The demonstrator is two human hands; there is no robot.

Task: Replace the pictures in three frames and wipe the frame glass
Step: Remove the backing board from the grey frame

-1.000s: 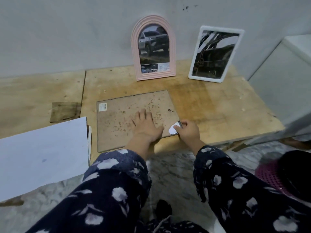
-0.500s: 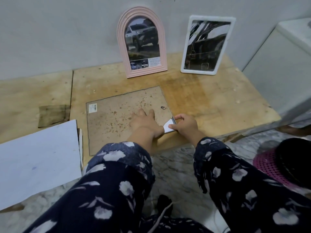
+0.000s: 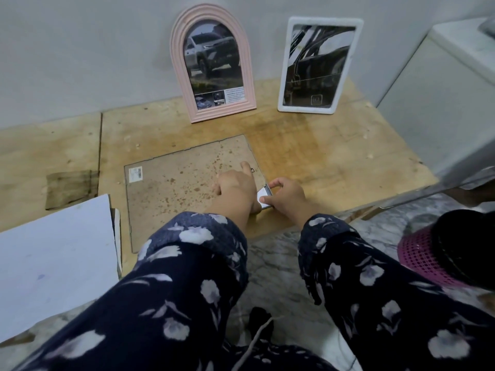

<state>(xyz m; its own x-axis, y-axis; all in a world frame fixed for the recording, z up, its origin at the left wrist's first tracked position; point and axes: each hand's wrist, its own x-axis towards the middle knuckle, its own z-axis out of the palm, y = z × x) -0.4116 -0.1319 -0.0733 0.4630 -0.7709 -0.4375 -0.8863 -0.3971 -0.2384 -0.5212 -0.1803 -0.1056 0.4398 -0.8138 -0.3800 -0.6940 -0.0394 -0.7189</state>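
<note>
A rectangular frame (image 3: 174, 188) lies face down on the wooden board, its spotted brown backing up. My left hand (image 3: 235, 183) presses on the backing near its right end, index finger stretched toward a small hanger. My right hand (image 3: 286, 195) pinches the frame's near right corner, where a white picture corner (image 3: 263, 195) shows. A pink arched frame (image 3: 213, 62) with a car picture and a white rectangular frame (image 3: 318, 64) with a dark picture lean upright against the wall.
A large white sheet (image 3: 53, 261) lies at the left over the board's edge. A dark cloth (image 3: 71, 188) rests on the left board. A white cabinet (image 3: 442, 84) stands at the right, a pink mesh basket (image 3: 423, 253) low right.
The head camera has moved closer. My left hand slid right toward the frame's corner with its index finger now extended. My right hand stays pinching the corner.
</note>
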